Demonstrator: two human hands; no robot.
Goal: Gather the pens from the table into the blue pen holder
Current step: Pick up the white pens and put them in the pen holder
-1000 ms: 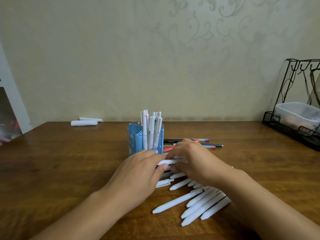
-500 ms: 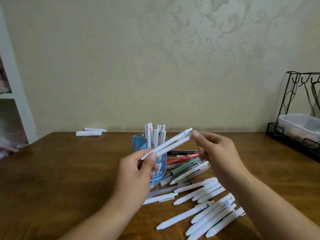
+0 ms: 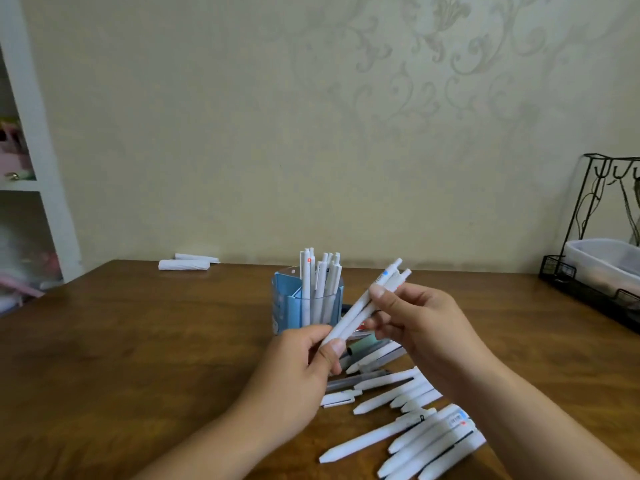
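Beige wallpaper with a faint scroll pattern rises behind a dark brown wooden counter (image 3: 138, 341). Near the counter's middle stands the blue plastic pen holder (image 3: 294, 306), with several white pens (image 3: 318, 282) upright inside it. Just in front of the holder, both hands hold a pair of slim white pens (image 3: 363, 306) tilted in the air: the left hand (image 3: 301, 368) pinches their lower ends between thumb and fingers, and the right hand (image 3: 422, 323) grips them higher up with curled fingers. Toward the near edge, loose white pens (image 3: 398, 431) lie scattered on the counter. Two rolled white paper pieces (image 3: 185, 264) lie at the far edge; a black wire rack (image 3: 595, 271) holding a translucent tub stands at the right edge.
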